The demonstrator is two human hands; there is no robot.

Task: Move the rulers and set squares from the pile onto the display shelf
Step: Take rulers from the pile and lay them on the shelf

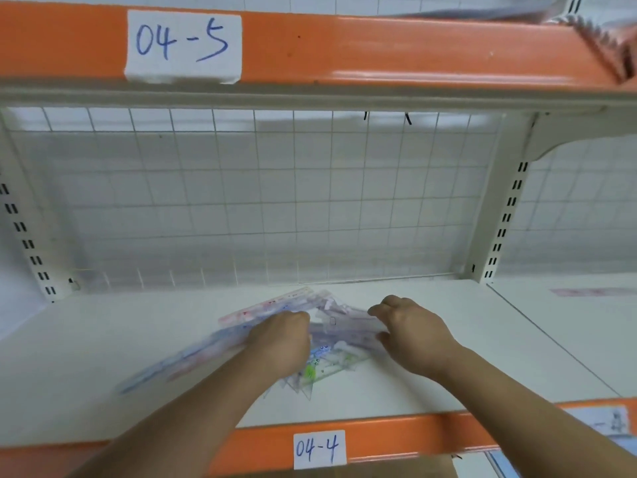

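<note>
head view showed the rulers and set squares (pixel 339 327) heaped loosely on the display shelf (pixel 482 339). left hand (pixel 284 339) curled round the long rulers, and right hand (pixel 410 327) pinched the heap's right edge. the thin clear plastic looked light, stiff and slippery, likely to fan apart, so best squeezed across the stacked flat faces.

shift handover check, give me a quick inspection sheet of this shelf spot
surface: white shelf board above the 04-4 label
job's things: pile of rulers and set squares, blurred, lying mid-board
clutter: nothing seen
grippers: left hand and right hand both grip the pile, fingers curled
cables: nothing seen; two black ties on the wire grid
surroundings: orange upper shelf marked 04-5; neighbouring shelf at right
</note>
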